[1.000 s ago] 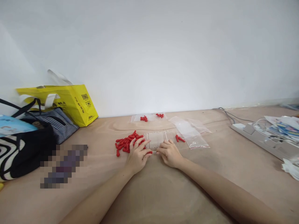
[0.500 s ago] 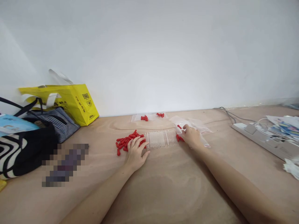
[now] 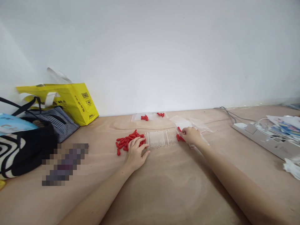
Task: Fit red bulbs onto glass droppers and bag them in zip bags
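Observation:
My left hand (image 3: pixel 136 153) rests with its fingers apart on the right side of a pile of red pieces (image 3: pixel 124 142). Beside it lies a row of thin clear sticks (image 3: pixel 161 139). At the right end of that row, my right hand (image 3: pixel 190 136) pinches a small red piece (image 3: pixel 179 129) at its fingertips, just above a few other red pieces (image 3: pixel 178 137). Clear plastic bags (image 3: pixel 181 121) lie behind and under my right hand. Farther back, a flat clear bag (image 3: pixel 151 116) bears two small clusters of red pieces.
A yellow bag (image 3: pixel 81 104), a striped pouch (image 3: pixel 63 123) and a black-and-white bag (image 3: pixel 30 150) stand at the left. A blurred-out item (image 3: pixel 67 164) lies nearer. On the right are a white power strip (image 3: pixel 257 142), cables and papers (image 3: pixel 286 126).
My right hand has moved slightly down and left, toward the red pieces at the end of the row. The left hand stays on the pile.

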The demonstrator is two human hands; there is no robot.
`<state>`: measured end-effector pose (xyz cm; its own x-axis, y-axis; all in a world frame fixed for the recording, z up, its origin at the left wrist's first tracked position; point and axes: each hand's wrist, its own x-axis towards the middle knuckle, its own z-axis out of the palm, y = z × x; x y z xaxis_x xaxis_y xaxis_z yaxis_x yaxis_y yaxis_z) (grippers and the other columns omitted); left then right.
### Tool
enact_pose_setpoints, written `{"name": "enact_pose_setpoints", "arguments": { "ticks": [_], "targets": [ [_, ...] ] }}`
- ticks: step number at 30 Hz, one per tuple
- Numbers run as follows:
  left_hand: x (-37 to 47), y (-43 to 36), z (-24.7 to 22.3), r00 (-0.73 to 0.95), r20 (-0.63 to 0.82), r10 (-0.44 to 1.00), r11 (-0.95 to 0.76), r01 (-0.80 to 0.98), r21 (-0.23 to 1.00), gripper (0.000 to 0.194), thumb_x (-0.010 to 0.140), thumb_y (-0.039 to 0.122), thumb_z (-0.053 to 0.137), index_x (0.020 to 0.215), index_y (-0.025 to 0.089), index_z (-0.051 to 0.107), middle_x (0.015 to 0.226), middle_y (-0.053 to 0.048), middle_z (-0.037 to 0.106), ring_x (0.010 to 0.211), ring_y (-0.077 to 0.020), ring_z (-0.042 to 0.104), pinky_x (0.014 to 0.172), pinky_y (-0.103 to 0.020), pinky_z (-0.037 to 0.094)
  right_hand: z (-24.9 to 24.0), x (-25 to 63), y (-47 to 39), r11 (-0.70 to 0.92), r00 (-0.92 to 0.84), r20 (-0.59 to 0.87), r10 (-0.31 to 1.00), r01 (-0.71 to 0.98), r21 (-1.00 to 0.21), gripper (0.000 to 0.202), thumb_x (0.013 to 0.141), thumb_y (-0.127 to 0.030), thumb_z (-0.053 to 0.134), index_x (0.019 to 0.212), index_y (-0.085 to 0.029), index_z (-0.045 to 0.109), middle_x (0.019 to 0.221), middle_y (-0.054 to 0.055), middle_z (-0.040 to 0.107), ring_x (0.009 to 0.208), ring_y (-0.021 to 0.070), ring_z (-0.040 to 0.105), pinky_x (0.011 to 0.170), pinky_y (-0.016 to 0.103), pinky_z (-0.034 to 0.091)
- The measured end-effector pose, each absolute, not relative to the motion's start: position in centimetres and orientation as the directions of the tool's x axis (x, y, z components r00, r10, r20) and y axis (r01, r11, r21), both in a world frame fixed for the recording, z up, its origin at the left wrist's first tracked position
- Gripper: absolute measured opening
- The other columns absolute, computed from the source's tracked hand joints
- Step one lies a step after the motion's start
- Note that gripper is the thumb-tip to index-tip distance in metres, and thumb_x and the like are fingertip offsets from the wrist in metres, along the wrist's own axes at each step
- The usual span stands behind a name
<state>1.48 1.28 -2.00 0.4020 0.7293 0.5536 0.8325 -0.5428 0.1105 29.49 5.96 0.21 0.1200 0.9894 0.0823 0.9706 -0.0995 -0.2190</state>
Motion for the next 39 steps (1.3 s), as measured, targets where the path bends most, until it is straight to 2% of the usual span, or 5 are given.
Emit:
{"name": "enact_pose_setpoints", "arguments": {
  "ticks": [9,15,22,31,39],
  "targets": [
    [1.4,1.3,-1.9,0.416,0.582,0.699,-0.574,0.811,0.111,0.016,0.072,0.025,0.056,0.087,0.022,0.061,0.111,-0.006,0.054,0.11,-0.0274,0.039,0.09,-0.046,0.03,1.3,28.8,5.3,-0.028,0.033,0.013,0.999,0.955,-0.297,0.017,0.065,-0.028,0.057,0.077,-0.02,0.067,0.083,0.007,0.064,0.083,0.0205,0.055,0.067,0.027,0.036],
    [1.7,1.1,-1.8,0.536,0.572,0.621,-0.691,0.719,0.078,0.028,0.078,0.027,0.052,0.106,0.023,0.054,0.104,-0.004,0.059,0.105,-0.0225,0.044,0.092,-0.041,0.027,1.3,23.6,2.6,0.387,-0.305,0.247,0.92,0.805,-0.449,0.014,0.066,-0.027,0.059,0.077,-0.02,0.066,0.081,0.003,0.061,0.078,0.0156,0.052,0.071,0.026,0.034],
    [2.0,0.7,-1.5,0.646,0.488,0.588,-0.778,0.617,0.12,0.02,0.081,0.025,0.05,0.099,0.026,0.057,0.089,0.002,0.066,0.091,-0.0164,0.052,0.09,-0.038,0.025,-0.6,20.5,0.7,0.475,-0.416,0.23,0.88,0.773,-0.421,0.017,0.07,-0.037,0.059,0.077,-0.023,0.067,0.079,0.003,0.059,0.082,0.0171,0.05,0.073,0.029,0.028],
    [2.1,0.3,-1.0,0.58,0.486,0.653,-0.721,0.674,0.164,0.02,0.078,0.018,0.046,0.087,0.027,0.062,0.081,0.002,0.065,0.082,-0.0163,0.052,0.093,-0.043,0.021,0.6,23.0,5.3,-0.017,0.08,0.17,0.982,0.938,-0.346,0.028,0.074,-0.041,0.049,0.077,-0.018,0.064,0.085,0.008,0.063,0.089,0.0224,0.053,0.078,0.037,0.028],
    [2.3,0.2,-1.2,0.553,0.481,0.68,-0.688,0.707,0.16,0.02,0.075,0.034,0.054,0.091,0.026,0.062,0.086,-0.002,0.064,0.084,-0.0194,0.051,0.087,-0.044,0.025,0.4,22.3,7.2,-0.126,0.122,-0.032,0.992,0.954,-0.274,0.027,0.072,-0.036,0.048,0.079,-0.016,0.064,0.085,0.011,0.065,0.084,0.0242,0.058,0.081,0.043,0.029]
  ]
}}
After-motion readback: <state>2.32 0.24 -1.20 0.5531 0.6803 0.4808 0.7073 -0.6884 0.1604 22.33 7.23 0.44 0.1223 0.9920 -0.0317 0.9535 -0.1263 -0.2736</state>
